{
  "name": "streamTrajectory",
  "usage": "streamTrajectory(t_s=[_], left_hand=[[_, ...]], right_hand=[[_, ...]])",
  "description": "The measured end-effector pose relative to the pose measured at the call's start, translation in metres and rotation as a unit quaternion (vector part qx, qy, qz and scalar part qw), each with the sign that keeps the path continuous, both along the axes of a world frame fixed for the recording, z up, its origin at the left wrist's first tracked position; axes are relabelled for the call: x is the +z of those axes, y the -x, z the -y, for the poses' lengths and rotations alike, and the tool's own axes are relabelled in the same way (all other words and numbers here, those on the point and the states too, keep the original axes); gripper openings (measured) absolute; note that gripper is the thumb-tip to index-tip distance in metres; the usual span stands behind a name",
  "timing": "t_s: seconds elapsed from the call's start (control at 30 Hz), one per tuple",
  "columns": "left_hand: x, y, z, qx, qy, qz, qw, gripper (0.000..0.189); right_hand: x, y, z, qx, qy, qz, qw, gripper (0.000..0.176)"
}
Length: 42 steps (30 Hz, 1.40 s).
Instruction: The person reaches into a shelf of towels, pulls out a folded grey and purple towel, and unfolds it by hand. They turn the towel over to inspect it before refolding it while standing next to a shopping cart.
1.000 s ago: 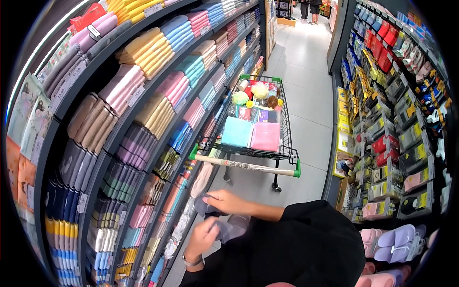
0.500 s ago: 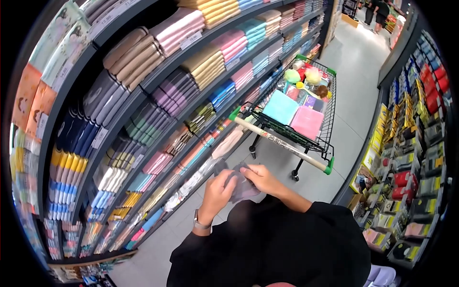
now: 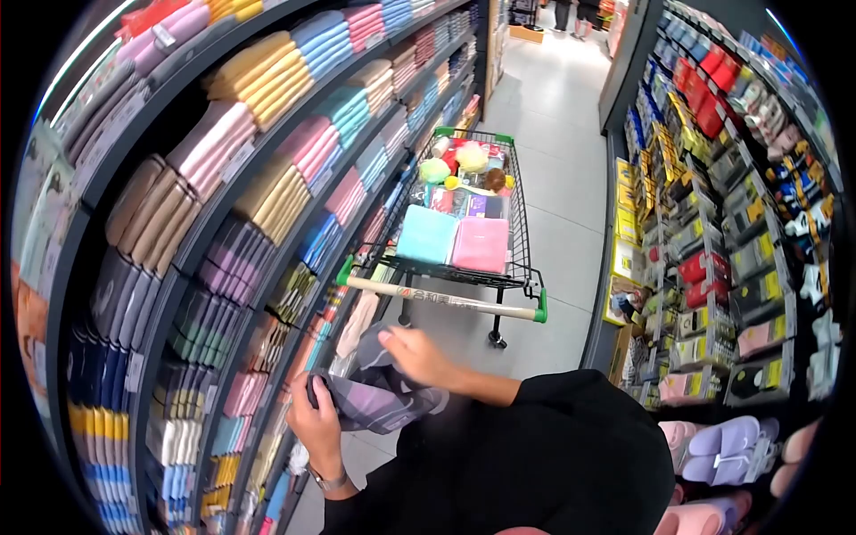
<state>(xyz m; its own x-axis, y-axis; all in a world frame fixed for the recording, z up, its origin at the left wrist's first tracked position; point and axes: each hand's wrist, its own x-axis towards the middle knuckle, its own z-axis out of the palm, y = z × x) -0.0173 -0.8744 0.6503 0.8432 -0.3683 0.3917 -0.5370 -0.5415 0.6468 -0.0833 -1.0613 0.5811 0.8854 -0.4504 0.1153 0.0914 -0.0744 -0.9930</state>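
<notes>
A grey and purple checked towel (image 3: 374,406) hangs loosely unfolded between my hands, in front of my black top. My left hand (image 3: 314,421), with a watch on the wrist, is closed on its left edge, where the cloth is bunched. The fingers of my right hand (image 3: 417,357) pinch its upper part; this hand is slightly blurred. Just beyond them stands a shopping cart (image 3: 437,299) with a pale handle and green corners. Inside it lie a turquoise pack (image 3: 428,234) and a pink pack (image 3: 481,244), with soft round coloured items (image 3: 471,158) behind.
Shelves of folded towels (image 3: 236,209) run close along my left. To my right is a rack of hanging packaged goods (image 3: 704,267), with purple slippers (image 3: 727,450) lower down. Grey tiled floor (image 3: 553,169) stretches ahead, where people's legs (image 3: 571,16) show far off.
The cloth, small and gathered before, is now spread wider with its checks showing. My hands have moved left and apart. My view has turned right, so the cart appears further left.
</notes>
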Motion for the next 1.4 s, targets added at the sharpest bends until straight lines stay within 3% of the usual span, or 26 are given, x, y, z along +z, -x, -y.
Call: streamTrajectory(t_s=[0.13,0.3,0.5,0.67,0.77,0.87,0.9,1.0,1.03,1.1,1.23,1.4], left_hand=[[0.006,0.015,0.024,-0.061,-0.032,0.077,0.995,0.012],[-0.004,0.013,0.027,-0.066,0.025,-0.005,0.998,0.011],[-0.007,0.010,0.022,-0.088,0.090,-0.100,0.987,0.009],[-0.011,0.008,0.014,-0.119,0.142,-0.179,0.966,0.011],[-0.005,0.001,0.001,-0.135,0.115,-0.210,0.962,0.011],[-0.001,-0.011,-0.014,-0.203,0.000,-0.124,0.971,0.012],[-0.003,-0.013,-0.016,-0.182,-0.007,-0.126,0.975,0.012],[-0.005,-0.014,-0.020,-0.183,0.027,-0.203,0.961,0.013],[-0.004,-0.011,-0.017,-0.171,0.048,-0.250,0.952,0.013],[-0.008,0.000,0.001,-0.171,0.085,-0.144,0.971,0.012],[-0.024,0.003,0.010,-0.130,0.098,-0.160,0.974,0.011],[-0.030,0.001,0.013,-0.119,0.086,-0.033,0.989,0.009]], right_hand=[[0.012,0.006,-0.036,0.018,0.052,0.099,0.994,0.026],[0.003,0.013,-0.044,0.082,0.049,0.083,0.992,0.025],[0.013,0.013,-0.049,0.073,0.025,0.136,0.988,0.025],[0.004,0.010,-0.047,0.082,0.058,0.099,0.990,0.020],[0.015,0.006,-0.025,0.086,0.108,0.107,0.985,0.019],[0.039,0.011,0.002,0.200,0.118,0.074,0.970,0.019],[0.040,0.011,0.004,0.226,0.122,0.060,0.965,0.019],[0.016,0.002,-0.001,0.231,0.031,0.067,0.970,0.021],[0.016,0.001,0.000,0.252,-0.028,0.021,0.967,0.022],[0.017,0.000,-0.011,0.261,-0.140,0.033,0.955,0.023],[0.007,0.002,-0.010,0.264,-0.133,0.007,0.955,0.025],[-0.004,0.007,-0.007,0.262,-0.237,-0.043,0.935,0.030]])
